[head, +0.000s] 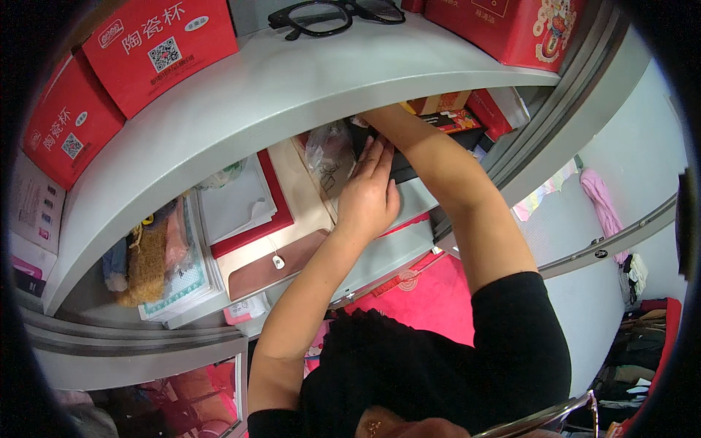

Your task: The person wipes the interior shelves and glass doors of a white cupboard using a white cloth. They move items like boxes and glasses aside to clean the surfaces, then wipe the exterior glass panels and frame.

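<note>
My left hand (368,194) reaches into a cabinet shelf, its fingers fairly straight and laid against a black item (404,167). Whether it holds that item does not show. A crumpled clear plastic bag (330,149) lies just left of its fingertips. My right forearm crosses above it, with the right hand (369,116) mostly hidden under the upper shelf board; its fingers are out of sight. Left of my hands, white papers (234,202) rest on a red folder (282,211), beside a brown flat case (276,263) with a small white tag (279,262).
Red boxes (164,46) and black-framed glasses (323,16) stand on the upper shelf board (306,82). Fuzzy textile items (147,263) and stacked papers (181,301) fill the lower left. A red box (490,115) lies at the right, by the metal door frame (526,148).
</note>
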### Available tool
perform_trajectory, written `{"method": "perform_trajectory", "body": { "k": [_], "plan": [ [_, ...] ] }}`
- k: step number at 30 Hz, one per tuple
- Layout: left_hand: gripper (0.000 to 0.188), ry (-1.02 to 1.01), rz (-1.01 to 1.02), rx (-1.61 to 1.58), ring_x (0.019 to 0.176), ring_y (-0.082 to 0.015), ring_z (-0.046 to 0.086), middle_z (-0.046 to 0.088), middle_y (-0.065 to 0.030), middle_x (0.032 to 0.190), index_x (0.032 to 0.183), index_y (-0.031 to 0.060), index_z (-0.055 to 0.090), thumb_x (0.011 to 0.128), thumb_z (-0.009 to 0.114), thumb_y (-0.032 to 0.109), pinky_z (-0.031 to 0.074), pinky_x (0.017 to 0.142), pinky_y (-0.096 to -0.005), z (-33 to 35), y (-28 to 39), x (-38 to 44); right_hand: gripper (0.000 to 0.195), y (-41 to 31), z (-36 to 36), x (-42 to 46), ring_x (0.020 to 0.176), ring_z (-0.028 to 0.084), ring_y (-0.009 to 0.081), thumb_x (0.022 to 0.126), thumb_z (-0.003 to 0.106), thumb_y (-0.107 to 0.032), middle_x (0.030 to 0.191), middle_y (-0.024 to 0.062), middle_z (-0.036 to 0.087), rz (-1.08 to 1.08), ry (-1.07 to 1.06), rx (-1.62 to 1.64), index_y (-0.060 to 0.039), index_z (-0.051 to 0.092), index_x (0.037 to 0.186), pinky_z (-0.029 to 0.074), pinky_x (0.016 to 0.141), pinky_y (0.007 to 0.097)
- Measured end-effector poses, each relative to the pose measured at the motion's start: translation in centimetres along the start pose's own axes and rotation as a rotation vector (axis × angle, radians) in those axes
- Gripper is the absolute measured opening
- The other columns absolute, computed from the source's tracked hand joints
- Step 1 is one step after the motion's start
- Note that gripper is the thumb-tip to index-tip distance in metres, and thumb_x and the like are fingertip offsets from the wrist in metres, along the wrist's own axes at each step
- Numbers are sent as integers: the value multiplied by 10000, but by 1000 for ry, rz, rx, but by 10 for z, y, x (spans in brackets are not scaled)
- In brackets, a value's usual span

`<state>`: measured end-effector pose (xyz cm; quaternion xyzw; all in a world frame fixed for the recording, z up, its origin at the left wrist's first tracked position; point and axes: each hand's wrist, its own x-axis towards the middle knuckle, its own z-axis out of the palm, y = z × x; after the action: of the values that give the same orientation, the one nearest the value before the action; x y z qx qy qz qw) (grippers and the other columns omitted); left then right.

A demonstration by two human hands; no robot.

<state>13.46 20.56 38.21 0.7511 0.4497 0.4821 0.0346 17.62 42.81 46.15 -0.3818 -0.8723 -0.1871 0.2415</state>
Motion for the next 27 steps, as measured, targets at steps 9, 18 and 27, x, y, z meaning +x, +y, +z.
{"method": "perform_trajectory", "body": {
  "k": [9,18,27],
  "plan": [
    [625,12,37,39,1404,-400,562,543,-218,1566,1509,11,562,886,599,25,505,1134,-459,6,-10,4,424,16,-38,-63,1208,672,431,904,590,-48,1319,256,699,19,-142,220,-26,713,1309,526,1033,455],
    [587,-14,69,55,1407,-395,572,556,-204,1569,1465,-57,582,881,590,1,487,1149,-450,5,-9,6,536,82,-81,-209,1307,623,432,719,623,56,1327,257,699,33,119,389,11,751,1238,498,1124,457],
    [608,-36,108,109,1439,-372,550,541,-206,1585,1488,-30,579,881,550,-11,465,1170,-430,-1,-15,5,545,-32,-52,-284,1318,572,448,795,681,21,1383,222,652,103,444,434,-58,699,1334,467,1140,515]
  ]
}}
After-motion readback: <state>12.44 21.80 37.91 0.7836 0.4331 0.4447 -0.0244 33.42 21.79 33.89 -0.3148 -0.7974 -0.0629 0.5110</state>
